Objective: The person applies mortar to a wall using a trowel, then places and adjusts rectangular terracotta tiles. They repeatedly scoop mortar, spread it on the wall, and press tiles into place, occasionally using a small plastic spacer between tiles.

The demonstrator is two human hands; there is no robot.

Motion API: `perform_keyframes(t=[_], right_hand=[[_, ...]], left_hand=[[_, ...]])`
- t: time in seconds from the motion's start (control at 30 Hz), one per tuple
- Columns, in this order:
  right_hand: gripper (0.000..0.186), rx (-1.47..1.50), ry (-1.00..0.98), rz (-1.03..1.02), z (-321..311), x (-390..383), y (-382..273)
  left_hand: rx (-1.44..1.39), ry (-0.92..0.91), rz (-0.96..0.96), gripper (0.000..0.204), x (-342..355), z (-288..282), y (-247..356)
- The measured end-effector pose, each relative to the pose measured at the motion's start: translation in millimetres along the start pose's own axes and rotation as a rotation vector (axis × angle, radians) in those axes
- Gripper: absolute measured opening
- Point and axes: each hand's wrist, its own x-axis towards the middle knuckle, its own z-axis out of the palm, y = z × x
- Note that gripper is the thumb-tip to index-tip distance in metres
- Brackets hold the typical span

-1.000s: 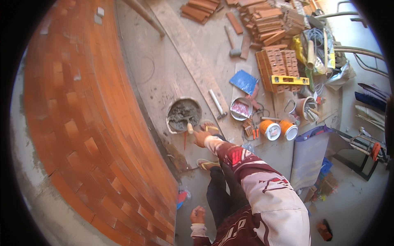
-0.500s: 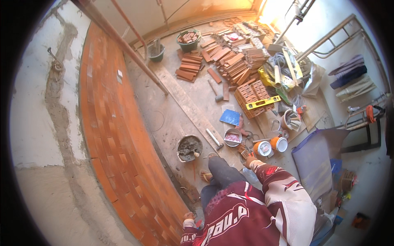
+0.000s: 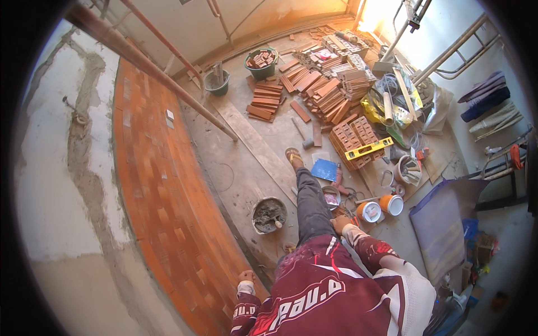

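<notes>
My left hand [image 3: 246,276] is curled closed beside the wall of orange brick tiles [image 3: 162,201], with nothing visible in it. My right hand [image 3: 340,224] hangs by my right thigh with its fingers bent inward; whether anything is inside them is hidden. Just past it, some tools with red parts [image 3: 352,215] lie on the floor. Close by stand two orange-and-white tubs [image 3: 370,212] and a small bucket [image 3: 331,196]. Ahead of my left hand, a bucket of grey mortar [image 3: 269,215] has a trowel handle [image 3: 278,224] poking out.
A sandalled foot [image 3: 294,158] stands forward near a blue board [image 3: 324,169] and a mallet [image 3: 307,143]. Beyond are stacked tiles [image 3: 325,89] and hollow bricks with a yellow level [image 3: 369,148]. Scaffold poles [image 3: 168,78] slant across the left. Planks [image 3: 252,137] line the floor.
My right leg has stepped forward, and its foot now shows beyond the small bucket. My right hand has drawn in beside the thigh; my left hand has moved up along the tiled wall.
</notes>
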Motion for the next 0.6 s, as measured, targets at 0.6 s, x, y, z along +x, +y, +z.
perform_keyframes(t=[0.6], right_hand=[[0.036, -0.088, -0.163, -0.123, -186.2, 660.5, -167.0]], left_hand=[[0.487, -0.372, 0.500, 0.079, 102.9, 427.1, 468.8]])
